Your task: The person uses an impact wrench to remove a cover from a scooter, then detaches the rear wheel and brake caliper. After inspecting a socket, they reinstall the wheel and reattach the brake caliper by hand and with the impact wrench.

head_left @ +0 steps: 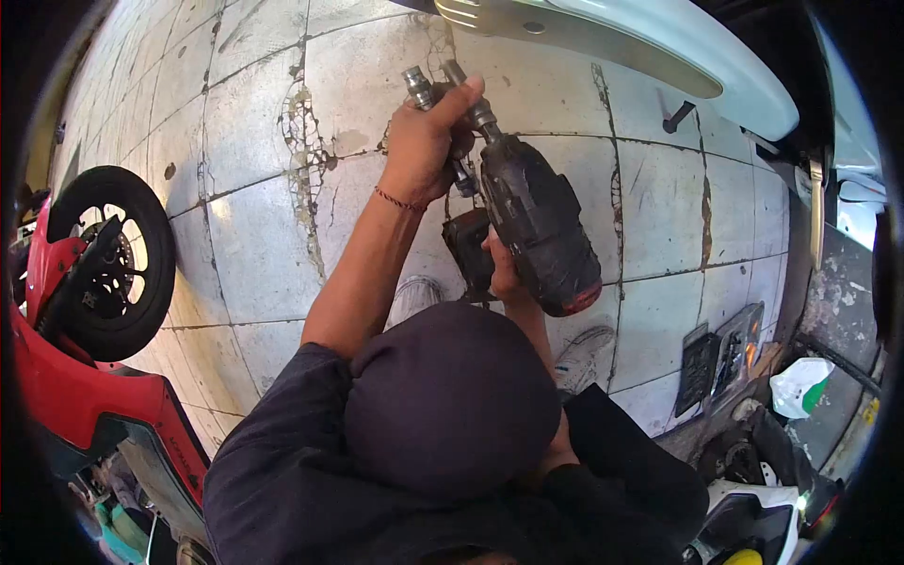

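A black cordless impact wrench (541, 217) with a red rear end points away from me. Its handle is in my right hand (507, 275), with fingers closed round the grip. The battery block (465, 247) sits at the handle's base. My left hand (424, 146) is closed at the wrench's nose, its thumb against the long dark socket (456, 72). A chrome socket (417, 85) on a bar stands out of the left fist. The bar's lower end (463, 179) shows below the fist; the middle is hidden by the fingers.
A red motorcycle's wheel (113, 264) stands at the left. White bodywork (678, 47) of another vehicle overhangs the top right. Black and grey tool cases (720, 358) lie on the tiled floor at the right, near a white and green container (800, 386). My shoe (582, 358) is below the wrench.
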`<action>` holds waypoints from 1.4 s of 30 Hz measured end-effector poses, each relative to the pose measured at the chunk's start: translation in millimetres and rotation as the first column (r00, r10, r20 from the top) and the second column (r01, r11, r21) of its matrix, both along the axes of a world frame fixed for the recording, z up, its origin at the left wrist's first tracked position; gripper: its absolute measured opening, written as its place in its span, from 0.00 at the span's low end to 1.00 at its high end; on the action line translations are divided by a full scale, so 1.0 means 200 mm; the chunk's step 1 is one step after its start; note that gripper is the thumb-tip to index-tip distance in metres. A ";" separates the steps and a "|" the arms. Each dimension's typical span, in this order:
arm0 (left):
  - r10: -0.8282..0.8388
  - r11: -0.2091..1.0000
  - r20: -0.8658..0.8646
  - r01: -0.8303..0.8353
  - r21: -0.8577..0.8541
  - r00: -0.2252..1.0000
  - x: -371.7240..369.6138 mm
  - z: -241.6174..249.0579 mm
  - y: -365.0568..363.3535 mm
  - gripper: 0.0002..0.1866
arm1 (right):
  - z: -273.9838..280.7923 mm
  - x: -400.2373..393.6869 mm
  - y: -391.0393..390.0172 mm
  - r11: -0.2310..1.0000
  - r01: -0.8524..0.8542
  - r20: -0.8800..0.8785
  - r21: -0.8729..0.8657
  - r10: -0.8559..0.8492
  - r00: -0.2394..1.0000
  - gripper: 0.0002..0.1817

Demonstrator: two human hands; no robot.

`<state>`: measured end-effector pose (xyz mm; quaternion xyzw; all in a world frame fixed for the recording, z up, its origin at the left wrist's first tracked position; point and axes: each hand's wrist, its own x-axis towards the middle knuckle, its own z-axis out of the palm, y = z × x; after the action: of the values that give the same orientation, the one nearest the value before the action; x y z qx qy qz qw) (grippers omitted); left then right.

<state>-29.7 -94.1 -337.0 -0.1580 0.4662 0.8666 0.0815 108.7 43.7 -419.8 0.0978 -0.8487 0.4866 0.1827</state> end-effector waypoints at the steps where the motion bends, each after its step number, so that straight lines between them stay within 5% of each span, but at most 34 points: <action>1: -0.007 1.000 0.016 0.007 0.000 1.000 0.02 0.01 0.00 0.12 | 0.04 0.01 -0.01 0.999 0.028 -0.071 0.034 -0.026 0.997 0.13; 6: -0.023 0.990 -0.045 0.029 0.138 0.999 0.01 -0.01 -0.06 0.10 | 0.07 0.01 0.02 0.992 -0.001 -0.044 0.123 0.006 0.999 0.12; 8: 0.236 0.954 0.006 -0.233 0.191 0.972 -0.04 -0.01 -0.09 0.10 | 0.07 0.04 0.02 0.992 -0.008 0.002 0.127 0.008 1.000 0.13; 10: 0.141 0.952 -0.145 -0.094 0.291 0.979 -0.20 -0.25 -0.42 0.12 | 0.05 0.09 0.04 0.921 -0.039 -0.019 0.387 0.050 0.999 0.14; 14: 0.016 0.965 -0.054 -0.001 0.261 0.998 -0.06 0.09 -0.33 0.16 | 0.10 0.10 -0.01 0.893 0.000 -0.065 0.450 0.033 0.997 0.15; 17: -0.026 0.961 -0.154 0.068 0.269 0.988 -0.02 0.08 -0.30 0.15 | 0.15 0.05 -0.02 0.893 -0.017 -0.067 0.450 0.053 0.996 0.15; 19: -0.014 0.955 -0.150 0.058 0.291 0.989 0.00 0.06 -0.29 0.15 | 0.17 0.05 -0.05 0.981 -0.050 0.001 0.189 0.051 0.999 0.14; 20: -0.017 0.958 -0.124 0.052 0.282 0.992 0.01 0.05 -0.28 0.15 | 0.19 0.04 -0.04 0.980 -0.052 0.001 0.191 0.053 0.999 0.14; 22: -0.012 0.961 -0.099 0.038 0.274 0.995 0.02 0.03 -0.28 0.15 | 0.27 0.02 -0.04 0.993 -0.072 0.284 -0.097 0.097 0.954 0.13; 23: -0.007 0.961 -0.082 0.029 0.276 0.997 0.03 0.02 -0.28 0.16 | 0.27 0.02 -0.03 0.992 -0.079 0.285 -0.096 0.103 0.953 0.13; 25: 0.006 0.962 -0.063 0.012 0.274 0.998 0.04 0.01 -0.30 0.16 | 0.27 0.01 -0.01 0.804 -0.078 -0.052 0.589 0.135 0.989 0.11; 29: 0.016 0.979 -0.068 -0.001 0.205 0.998 0.06 0.01 -0.28 0.17 | 0.20 0.00 -0.04 0.951 -0.093 0.057 0.294 0.080 0.995 0.12; 31: -0.024 0.978 -0.082 0.041 0.205 0.996 0.06 0.01 -0.28 0.17 | 0.21 0.01 -0.04 0.865 -0.086 0.078 0.495 0.054 0.996 0.13; 34: -0.043 0.983 -0.054 0.052 0.175 0.998 0.10 0.06 -0.20 0.19 | 0.25 0.00 -0.01 0.881 -0.153 0.067 0.448 0.137 0.988 0.14; 38: -0.143 0.986 0.003 0.142 0.085 0.990 0.12 0.05 -0.18 0.20 | -0.13 0.10 0.04 0.811 -0.100 0.036 0.577 0.096 0.995 0.16; 40: -0.175 0.980 0.021 0.172 0.101 0.984 0.10 0.08 -0.12 0.20 | -0.17 0.13 -0.02 0.517 -0.041 0.058 0.855 -0.016 0.998 0.35; 42: -0.338 0.941 -0.013 0.338 0.020 0.941 0.06 0.13 -0.02 0.22 | -0.13 0.11 -0.07 0.628 0.059 0.014 0.776 -0.111 0.994 0.32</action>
<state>-16.9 -97.2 -310.0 -0.0708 0.4774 0.8454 0.2286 129.8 29.0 -445.5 0.1118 -0.9840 0.0692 0.1202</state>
